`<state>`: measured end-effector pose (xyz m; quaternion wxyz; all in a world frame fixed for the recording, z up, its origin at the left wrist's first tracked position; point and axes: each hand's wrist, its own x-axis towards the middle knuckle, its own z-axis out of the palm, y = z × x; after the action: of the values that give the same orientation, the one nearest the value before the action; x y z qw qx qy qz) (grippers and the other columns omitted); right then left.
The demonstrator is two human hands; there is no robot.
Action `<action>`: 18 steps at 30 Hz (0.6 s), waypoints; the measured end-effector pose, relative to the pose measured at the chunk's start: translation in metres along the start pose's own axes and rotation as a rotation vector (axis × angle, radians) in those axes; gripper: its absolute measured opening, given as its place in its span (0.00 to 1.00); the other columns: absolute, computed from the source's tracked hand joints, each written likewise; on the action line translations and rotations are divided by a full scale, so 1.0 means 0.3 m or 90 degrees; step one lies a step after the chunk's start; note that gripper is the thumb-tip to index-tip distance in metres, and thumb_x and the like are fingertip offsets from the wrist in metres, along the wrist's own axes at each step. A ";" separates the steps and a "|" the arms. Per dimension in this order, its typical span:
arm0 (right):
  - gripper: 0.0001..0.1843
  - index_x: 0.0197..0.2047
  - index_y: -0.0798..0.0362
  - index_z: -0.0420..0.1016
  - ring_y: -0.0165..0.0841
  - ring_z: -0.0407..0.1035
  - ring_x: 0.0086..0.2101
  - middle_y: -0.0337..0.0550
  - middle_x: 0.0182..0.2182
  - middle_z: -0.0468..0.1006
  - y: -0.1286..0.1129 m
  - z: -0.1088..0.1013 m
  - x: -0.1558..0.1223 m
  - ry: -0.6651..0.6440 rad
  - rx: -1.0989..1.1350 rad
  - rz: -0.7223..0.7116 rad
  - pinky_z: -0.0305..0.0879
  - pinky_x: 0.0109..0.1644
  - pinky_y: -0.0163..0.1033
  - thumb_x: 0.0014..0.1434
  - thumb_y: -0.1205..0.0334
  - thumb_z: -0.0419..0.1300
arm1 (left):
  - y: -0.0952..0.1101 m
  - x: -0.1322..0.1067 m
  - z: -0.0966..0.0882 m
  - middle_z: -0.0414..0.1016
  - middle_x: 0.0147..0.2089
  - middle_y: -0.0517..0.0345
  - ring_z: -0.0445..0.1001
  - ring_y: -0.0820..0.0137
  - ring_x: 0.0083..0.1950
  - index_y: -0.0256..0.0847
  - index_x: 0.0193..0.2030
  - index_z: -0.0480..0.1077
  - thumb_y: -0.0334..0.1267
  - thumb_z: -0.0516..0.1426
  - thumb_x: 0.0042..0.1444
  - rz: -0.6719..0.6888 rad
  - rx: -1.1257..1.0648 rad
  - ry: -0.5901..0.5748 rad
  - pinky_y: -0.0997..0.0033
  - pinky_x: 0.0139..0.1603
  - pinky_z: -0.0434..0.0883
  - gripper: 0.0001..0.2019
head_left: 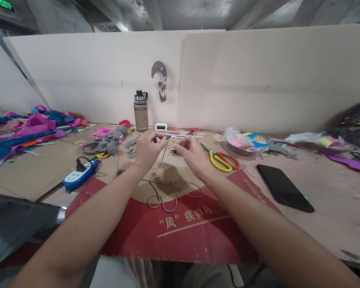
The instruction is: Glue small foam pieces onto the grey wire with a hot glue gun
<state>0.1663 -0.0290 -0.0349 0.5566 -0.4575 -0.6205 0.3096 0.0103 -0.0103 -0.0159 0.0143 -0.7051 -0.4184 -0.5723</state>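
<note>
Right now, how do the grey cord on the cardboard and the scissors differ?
Colour: the grey cord is plain grey; the scissors have one yellow and one red handle.
Shape: the cord is thin, in slack loops; the scissors are rigid.
Place: the cord's loops lie on the cardboard's near side; the scissors lie right of the right hand.
</note>
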 end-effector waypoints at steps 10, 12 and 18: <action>0.11 0.34 0.49 0.59 0.22 0.55 0.21 0.30 0.25 0.61 -0.051 0.062 -0.025 -0.035 0.322 0.073 0.55 0.23 0.31 0.51 0.58 0.59 | 0.034 -0.017 0.019 0.73 0.27 0.60 0.66 0.74 0.27 0.40 0.29 0.73 0.35 0.57 0.50 -0.047 -0.057 -0.029 0.73 0.31 0.62 0.04; 0.09 0.31 0.50 0.60 0.22 0.53 0.20 0.30 0.24 0.60 -0.052 0.053 -0.019 -0.021 0.272 0.056 0.50 0.20 0.30 0.51 0.58 0.58 | 0.037 -0.019 0.022 0.73 0.27 0.60 0.66 0.75 0.27 0.39 0.30 0.74 0.36 0.57 0.50 -0.102 -0.108 -0.043 0.73 0.30 0.62 0.05; 0.08 0.29 0.51 0.63 0.24 0.53 0.21 0.32 0.21 0.61 -0.045 0.037 -0.008 0.033 0.111 0.014 0.51 0.24 0.33 0.52 0.56 0.56 | 0.048 -0.018 0.033 0.72 0.27 0.59 0.66 0.74 0.29 0.38 0.28 0.72 0.38 0.58 0.48 -0.186 -0.254 -0.067 0.74 0.33 0.63 0.06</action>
<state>0.1523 -0.0349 -0.0259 0.6069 -0.4220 -0.5712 0.3569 0.0270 -0.0178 -0.0172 -0.2300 -0.6546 -0.3948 -0.6022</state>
